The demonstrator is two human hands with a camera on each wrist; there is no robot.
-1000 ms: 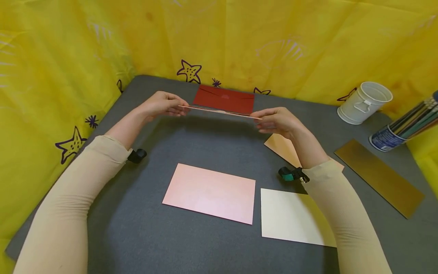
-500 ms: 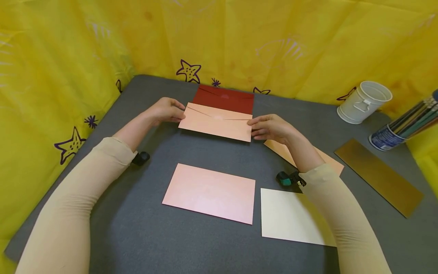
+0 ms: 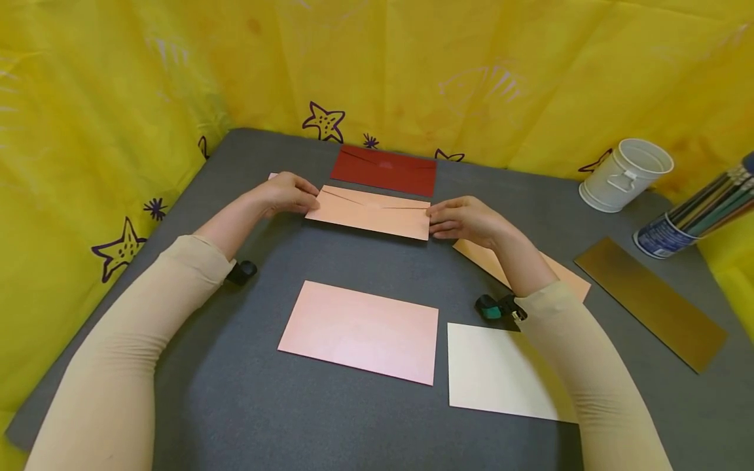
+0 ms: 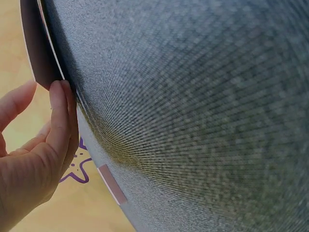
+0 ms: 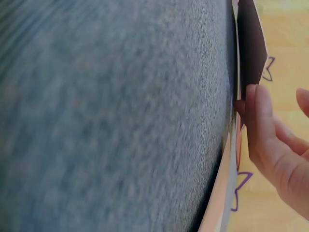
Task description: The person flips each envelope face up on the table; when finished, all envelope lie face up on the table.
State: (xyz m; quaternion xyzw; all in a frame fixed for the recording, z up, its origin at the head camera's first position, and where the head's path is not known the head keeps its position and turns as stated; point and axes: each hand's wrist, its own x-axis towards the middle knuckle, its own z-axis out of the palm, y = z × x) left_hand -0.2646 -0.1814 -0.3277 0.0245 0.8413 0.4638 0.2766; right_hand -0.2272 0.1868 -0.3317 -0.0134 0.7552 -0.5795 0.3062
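Note:
A peach envelope (image 3: 368, 214), its pointed flap facing up, is held slightly tilted just over the grey table. At its left end my left hand (image 3: 287, 194) pinches the edge; the left wrist view shows the thumb (image 4: 19, 104) at one corner and the fingers along the edge. My right hand (image 3: 462, 219) holds the opposite end by the fingertips (image 5: 263, 99), partly hidden behind the envelope. Just behind lies a red envelope (image 3: 385, 171), flap up. Nearer me is a pink envelope (image 3: 359, 333), lying plain side up.
A cream envelope (image 3: 501, 369) and another peach envelope (image 3: 480, 255) lie partly under the right arm. Right of them are a brown-gold envelope (image 3: 650, 304), a white metal pot (image 3: 612, 186) and a pencil tin (image 3: 662, 237). A small pale piece (image 4: 112, 183) lies beyond the left hand.
The peach envelope, seen edge-on a second ago, has turned flap side up and come down towards me with both hands. In the last half second it has tilted a little flatter.

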